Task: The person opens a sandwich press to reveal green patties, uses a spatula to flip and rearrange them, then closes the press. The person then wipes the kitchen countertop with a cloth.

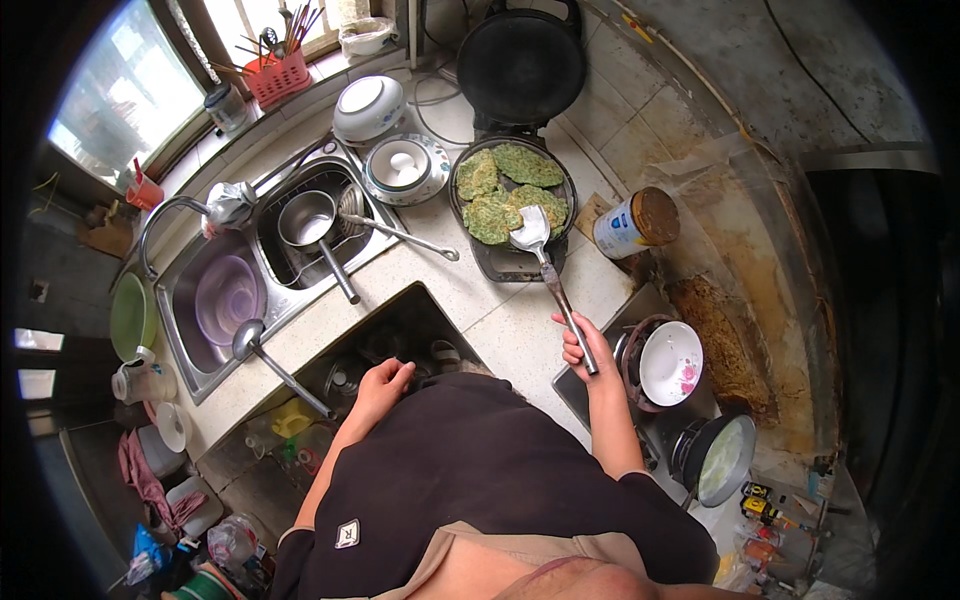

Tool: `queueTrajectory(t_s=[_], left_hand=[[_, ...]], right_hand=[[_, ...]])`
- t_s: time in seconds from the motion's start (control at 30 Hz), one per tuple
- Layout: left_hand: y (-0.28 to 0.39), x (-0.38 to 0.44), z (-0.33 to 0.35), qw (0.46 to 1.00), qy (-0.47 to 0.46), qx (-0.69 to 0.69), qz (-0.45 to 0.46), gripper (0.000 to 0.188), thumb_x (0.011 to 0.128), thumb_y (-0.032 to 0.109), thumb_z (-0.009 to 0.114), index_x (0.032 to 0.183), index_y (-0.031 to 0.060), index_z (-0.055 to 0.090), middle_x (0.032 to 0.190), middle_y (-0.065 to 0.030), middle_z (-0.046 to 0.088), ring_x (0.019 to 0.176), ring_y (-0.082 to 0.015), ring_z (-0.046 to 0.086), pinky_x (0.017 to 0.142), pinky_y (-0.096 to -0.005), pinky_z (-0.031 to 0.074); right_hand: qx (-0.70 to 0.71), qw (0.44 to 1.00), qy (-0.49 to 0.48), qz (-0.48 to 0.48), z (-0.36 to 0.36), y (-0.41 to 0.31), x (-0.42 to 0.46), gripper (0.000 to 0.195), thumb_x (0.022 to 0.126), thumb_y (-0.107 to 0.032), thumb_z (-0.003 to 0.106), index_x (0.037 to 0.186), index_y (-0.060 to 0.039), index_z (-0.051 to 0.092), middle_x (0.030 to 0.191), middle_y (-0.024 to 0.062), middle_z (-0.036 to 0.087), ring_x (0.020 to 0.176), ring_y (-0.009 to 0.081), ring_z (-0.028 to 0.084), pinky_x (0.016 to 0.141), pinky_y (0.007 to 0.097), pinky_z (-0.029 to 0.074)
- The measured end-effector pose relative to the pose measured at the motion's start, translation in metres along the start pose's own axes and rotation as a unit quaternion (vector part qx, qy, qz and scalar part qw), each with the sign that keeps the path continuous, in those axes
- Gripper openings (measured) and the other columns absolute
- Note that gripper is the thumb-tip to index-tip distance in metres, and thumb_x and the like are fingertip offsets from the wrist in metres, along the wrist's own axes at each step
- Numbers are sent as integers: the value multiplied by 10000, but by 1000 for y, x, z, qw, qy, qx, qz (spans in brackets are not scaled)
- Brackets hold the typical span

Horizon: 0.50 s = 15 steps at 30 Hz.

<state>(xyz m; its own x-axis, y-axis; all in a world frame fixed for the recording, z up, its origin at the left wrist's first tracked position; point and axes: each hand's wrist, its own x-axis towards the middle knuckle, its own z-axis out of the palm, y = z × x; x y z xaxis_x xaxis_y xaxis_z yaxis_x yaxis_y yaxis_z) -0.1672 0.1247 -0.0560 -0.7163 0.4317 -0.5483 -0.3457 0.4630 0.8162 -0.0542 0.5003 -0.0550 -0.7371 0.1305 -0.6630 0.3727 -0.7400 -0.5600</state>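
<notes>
My right hand (585, 349) grips the handle of a metal spatula (559, 285). The spatula's blade rests at the front of several green pancakes (491, 216), overlapping the edge of the front right one. They lie on the round black lower plate of an electric griddle (511, 264). Its dark lid (523, 69) stands raised behind. Loosely curled in front of my dark shirt, my left hand (384, 384) shows nothing in it. It hangs by the dark opening under the counter, apart from the griddle.
Left of the griddle, a bowl of eggs (403, 166) sits near the double sink (281, 311). A saucepan (307, 219) and skimmer (351, 202) lie over the right basin; a ladle (247, 337) crosses the front rim. At right stand a can (637, 223), a white bowl (670, 363) and a pan (726, 459).
</notes>
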Motion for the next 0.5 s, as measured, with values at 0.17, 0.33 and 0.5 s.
queueTrajectory(t_s=[0.17, 0.33, 0.5], left_hand=[[-4, 0, -1, 1000, 5, 13, -16, 330, 938, 323, 579, 775, 37, 605, 642, 15, 560, 600, -70, 498, 560, -245, 395], [-6, 1, 2, 1000, -6, -6, -15, 319, 945, 329, 578, 793, 51, 614, 659, 28, 562, 607, -56, 483, 556, -224, 377], [-1, -3, -1, 999, 1, -12, -31, 317, 943, 332, 580, 793, 55, 615, 657, 32, 559, 597, -55, 474, 547, -225, 369]], right_hand=[[8, 999, -32, 33, -4, 0, 8, 425, 998, -326, 439, 1217, 35, 490, 607, -44, 435, 401, 34, 368, 376, 197, 309], [51, 996, -66, 29, 1, -3, 33, 430, 1004, -331, 417, 1219, 34, 491, 603, -49, 418, 398, 31, 352, 371, 196, 304], [3, 997, -57, 50, 7, -5, 34, 437, 1006, -327, 412, 1213, 51, 489, 601, -50, 417, 393, 29, 350, 369, 195, 303]])
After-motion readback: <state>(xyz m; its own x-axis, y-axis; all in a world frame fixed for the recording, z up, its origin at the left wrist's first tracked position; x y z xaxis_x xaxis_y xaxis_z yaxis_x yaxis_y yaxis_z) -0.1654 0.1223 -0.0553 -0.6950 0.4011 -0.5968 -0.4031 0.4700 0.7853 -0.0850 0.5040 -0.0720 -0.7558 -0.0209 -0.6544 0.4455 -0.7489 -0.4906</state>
